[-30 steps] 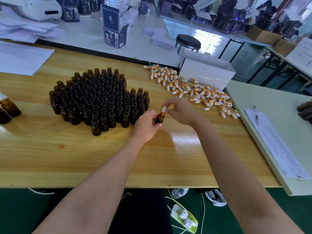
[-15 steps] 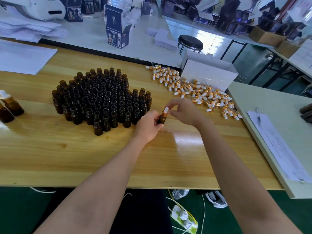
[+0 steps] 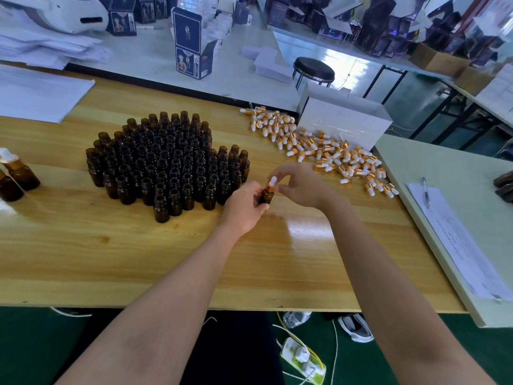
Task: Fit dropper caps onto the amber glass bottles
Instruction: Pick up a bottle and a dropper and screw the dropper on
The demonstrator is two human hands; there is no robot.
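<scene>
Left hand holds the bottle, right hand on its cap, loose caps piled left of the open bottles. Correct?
No. Head view: the loose caps lie right of the open bottles, not left. The left hand does hold the bottle, the right hand on its cap.

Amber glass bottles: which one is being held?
The amber glass bottle in the left hand, right of the uncapped cluster; right hand pinches its gold dropper cap.

Open amber bottles (image 3: pixel 166 168) — several dozen in one cluster, too many to count exactly. Loose dropper caps (image 3: pixel 319 151) — dozens more, one heap. Capped bottles (image 3: pixel 20 173): two at the left, plus one held bottle (image 3: pixel 267 195). One white box (image 3: pixel 344 120), one pen (image 3: pixel 425 191), one stool (image 3: pixel 313 68).
</scene>
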